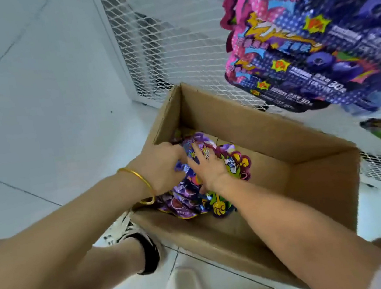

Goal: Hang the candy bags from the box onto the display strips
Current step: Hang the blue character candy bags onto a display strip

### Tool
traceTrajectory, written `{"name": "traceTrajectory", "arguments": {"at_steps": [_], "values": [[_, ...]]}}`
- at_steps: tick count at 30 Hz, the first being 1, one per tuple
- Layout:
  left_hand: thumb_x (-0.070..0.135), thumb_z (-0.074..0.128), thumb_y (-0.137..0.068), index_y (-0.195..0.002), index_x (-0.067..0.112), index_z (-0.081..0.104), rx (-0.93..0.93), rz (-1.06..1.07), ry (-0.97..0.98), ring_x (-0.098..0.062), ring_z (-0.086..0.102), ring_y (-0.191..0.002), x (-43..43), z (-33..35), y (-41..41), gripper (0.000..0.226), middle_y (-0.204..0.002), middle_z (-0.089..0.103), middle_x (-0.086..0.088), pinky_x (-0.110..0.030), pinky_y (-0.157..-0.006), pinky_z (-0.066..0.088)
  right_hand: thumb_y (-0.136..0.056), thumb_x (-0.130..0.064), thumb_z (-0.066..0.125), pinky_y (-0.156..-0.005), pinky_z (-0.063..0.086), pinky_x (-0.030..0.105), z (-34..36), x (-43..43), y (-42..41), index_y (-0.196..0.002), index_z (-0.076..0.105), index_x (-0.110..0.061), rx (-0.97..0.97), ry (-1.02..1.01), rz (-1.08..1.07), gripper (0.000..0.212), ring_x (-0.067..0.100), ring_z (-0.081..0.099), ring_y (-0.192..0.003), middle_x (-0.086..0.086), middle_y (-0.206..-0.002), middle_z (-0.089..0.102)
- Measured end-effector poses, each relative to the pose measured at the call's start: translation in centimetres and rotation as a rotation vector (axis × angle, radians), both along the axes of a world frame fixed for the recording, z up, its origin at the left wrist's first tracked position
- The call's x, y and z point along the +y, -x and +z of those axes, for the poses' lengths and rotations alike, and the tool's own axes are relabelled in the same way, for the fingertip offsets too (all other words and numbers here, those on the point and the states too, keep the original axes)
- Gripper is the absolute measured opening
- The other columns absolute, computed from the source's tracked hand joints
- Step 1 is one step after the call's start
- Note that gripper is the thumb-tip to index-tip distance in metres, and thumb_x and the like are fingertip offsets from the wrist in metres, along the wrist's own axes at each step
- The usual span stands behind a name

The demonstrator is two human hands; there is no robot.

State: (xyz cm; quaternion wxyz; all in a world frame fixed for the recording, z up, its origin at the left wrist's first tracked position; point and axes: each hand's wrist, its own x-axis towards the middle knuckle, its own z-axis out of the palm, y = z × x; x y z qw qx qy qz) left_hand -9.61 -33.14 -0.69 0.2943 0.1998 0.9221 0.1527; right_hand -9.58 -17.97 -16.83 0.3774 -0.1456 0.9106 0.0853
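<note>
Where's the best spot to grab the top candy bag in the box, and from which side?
Pinch the top bag by its scalloped edge, which juts free of the heap past the right hand. Come from above: it lies flat, and the box walls block any sideways approach.

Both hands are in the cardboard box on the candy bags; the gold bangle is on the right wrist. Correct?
No: the head view shows the gold bangle on the left wrist. Left hand and right hand are in the cardboard box on candy bags.
</note>
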Motion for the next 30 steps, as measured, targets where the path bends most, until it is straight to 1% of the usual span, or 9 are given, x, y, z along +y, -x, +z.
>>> {"name": "traceTrajectory", "arguments": {"at_steps": [3, 6, 9, 12, 15, 18, 21, 23, 30], "values": [[0.022, 0.052, -0.088, -0.121, 0.018, 0.054, -0.006, 0.008, -0.006, -0.022, 0.05, -0.112, -0.3, -0.2, -0.2, 0.033, -0.118, 0.053, -0.009, -0.03, -0.098, 0.036, -0.066, -0.043, 0.08, -0.087, 0.048, 0.043, -0.4, -0.7, -0.3, -0.148, -0.005, -0.027, 0.087, -0.076, 0.036, 0.119, 0.046, 0.014, -0.137, 0.008, -0.155, -0.018], [0.023, 0.053, -0.088, -0.121, 0.017, 0.054, -0.019, 0.023, -0.014, -0.023, 0.051, -0.112, -0.1, 0.1, 0.0, 0.033, -0.119, 0.053, -0.009, -0.031, -0.098, 0.037, -0.083, -0.018, 0.064, -0.073, 0.045, 0.036, 0.2, -0.8, -0.2, -0.139, 0.025, -0.018, 0.296, -0.022, 0.124, 0.068, 0.04, 0.038, -0.122, 0.009, -0.156, 0.007], [0.026, 0.054, -0.089, -0.12, 0.017, 0.054, -0.022, 0.022, -0.021, -0.024, 0.051, -0.112, 0.1, 0.1, 0.2, 0.033, -0.118, 0.053, -0.009, -0.032, -0.098, 0.038, -0.084, -0.007, 0.059, -0.05, 0.032, 0.029, 2.1, 0.4, 0.8, -0.122, 0.039, -0.014, 0.322, 0.043, 0.158, 0.043, 0.033, 0.056, -0.104, 0.009, -0.135, 0.041], [0.027, 0.055, -0.088, -0.118, 0.016, 0.055, -0.026, -0.001, -0.003, -0.027, 0.051, -0.112, 0.4, 0.0, 0.0, 0.032, -0.117, 0.053, -0.009, -0.035, -0.098, 0.039, -0.086, -0.009, 0.058, -0.059, 0.042, 0.038, 6.1, 2.4, 1.0, -0.116, 0.048, -0.011, 0.326, 0.173, 0.106, 0.032, 0.032, 0.061, -0.1, 0.01, -0.12, 0.052], [0.029, 0.055, -0.087, -0.119, 0.016, 0.052, -0.018, 0.0, 0.011, -0.028, 0.051, -0.111, 1.0, 0.3, -0.4, 0.034, -0.118, 0.05, -0.009, -0.037, -0.097, 0.04, -0.082, -0.033, 0.067, -0.07, 0.043, 0.036, 8.9, 6.5, 0.0, -0.103, 0.057, -0.012, 0.471, 0.39, -0.205, 0.032, 0.027, 0.058, -0.093, 0.008, -0.103, 0.056], [0.036, 0.061, -0.084, -0.128, 0.012, 0.043, -0.001, 0.036, 0.05, -0.031, 0.047, -0.117, 1.5, 0.0, -0.7, 0.053, -0.125, 0.045, -0.012, -0.04, -0.1, 0.039, -0.076, -0.028, 0.075, -0.063, 0.045, 0.037, 10.4, 10.2, -2.3, -0.077, 0.059, -0.014, 0.544, 0.776, -0.864, 0.021, 0.019, 0.054, -0.067, 0.007, -0.074, 0.058], [0.044, 0.07, -0.075, -0.135, 0.003, 0.031, 0.041, 0.127, 0.065, -0.035, 0.042, -0.124, 1.9, -0.7, -0.7, 0.082, -0.134, 0.042, -0.021, -0.041, -0.103, 0.036, -0.086, -0.012, 0.063, -0.035, 0.04, 0.019, 11.2, 11.8, -5.2, -0.071, 0.057, -0.013, 0.33, 1.258, -1.492, 0.017, 0.007, 0.042, -0.037, -0.003, -0.045, 0.05], [0.04, 0.073, -0.073, -0.141, -0.001, 0.018, -0.032, 0.287, -0.022, -0.032, 0.038, -0.13, 2.3, -0.7, -0.6, 0.096, -0.141, 0.036, -0.022, -0.038, -0.107, 0.033, -0.09, -0.01, 0.057, -0.032, 0.034, 0.014, 11.2, 12.5, -6.6, -0.076, 0.056, -0.011, 0.145, 1.468, -1.732, 0.014, 0.003, 0.039, -0.032, -0.005, -0.043, 0.05], [0.006, 0.074, -0.074, -0.105, 0.003, 0.052, -0.228, 0.638, -0.498, -0.025, 0.054, -0.075, 4.6, 0.4, -0.9, 0.038, -0.075, 0.055, -0.007, -0.037, -0.073, 0.047, -0.085, -0.017, 0.062, -0.036, 0.038, 0.013, 11.9, 13.9, -9.4, -0.08, 0.06, -0.011, -0.158, 1.651, -2.1, 0.008, 0.005, 0.041, -0.036, -0.002, -0.056, 0.058]]}}
